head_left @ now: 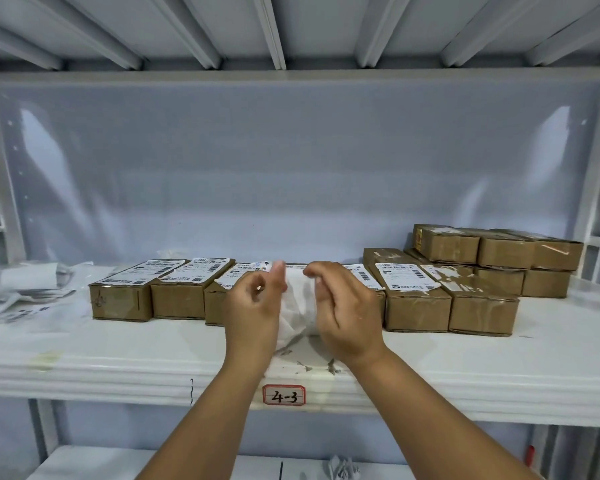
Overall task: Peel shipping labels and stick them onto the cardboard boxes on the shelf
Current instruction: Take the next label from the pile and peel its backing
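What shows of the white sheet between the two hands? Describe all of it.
The white sheet is thin, paper-like, blank on this side and creased with soft folds. It hangs upright between the left hand and the right hand, which pinch its upper corners, in front of the row of cardboard boxes. Its lower end reaches down toward the shelf top.

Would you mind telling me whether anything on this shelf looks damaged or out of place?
Yes: the rightmost front box carries only torn label remnants, paper scraps litter the shelf edge, and crumpled paper lies below.
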